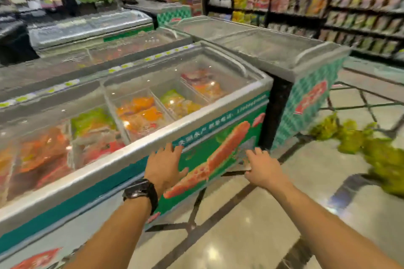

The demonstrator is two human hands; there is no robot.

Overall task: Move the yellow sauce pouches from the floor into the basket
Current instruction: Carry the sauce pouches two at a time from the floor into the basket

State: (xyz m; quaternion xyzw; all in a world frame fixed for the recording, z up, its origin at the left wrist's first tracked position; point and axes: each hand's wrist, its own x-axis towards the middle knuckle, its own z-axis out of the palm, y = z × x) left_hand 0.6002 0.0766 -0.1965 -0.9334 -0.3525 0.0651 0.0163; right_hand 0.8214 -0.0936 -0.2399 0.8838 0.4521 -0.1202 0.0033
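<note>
While the whole view smears with motion, I judge the main risk to be a blind reach: the chest freezer fills the left and centre of the frame, both arms stretch out ahead of me toward its green front panel, and the things I need lie well off to the right. If I swing that way at this pace I could knock a hand on the freezer's corner or tread on the pile. I also see no basket clearly. Thin dark lines at the right edge of the frame, above the pile, might be a wire frame, but I cannot tell, so a pouch dropped on a guess could land back on the floor. The tiles look glossy, so a foot set on a slick pouch could slide.

The yellow sauce pouches lie in a loose heap on the floor at the right of the frame, beside the second freezer's end. They read as yellow-green, crumpled and overlapping; blur hides their count and any print.

My left hand, above a dark wristwatch, is spread flat and empty. My right hand is likewise spread, holding nothing.
</note>
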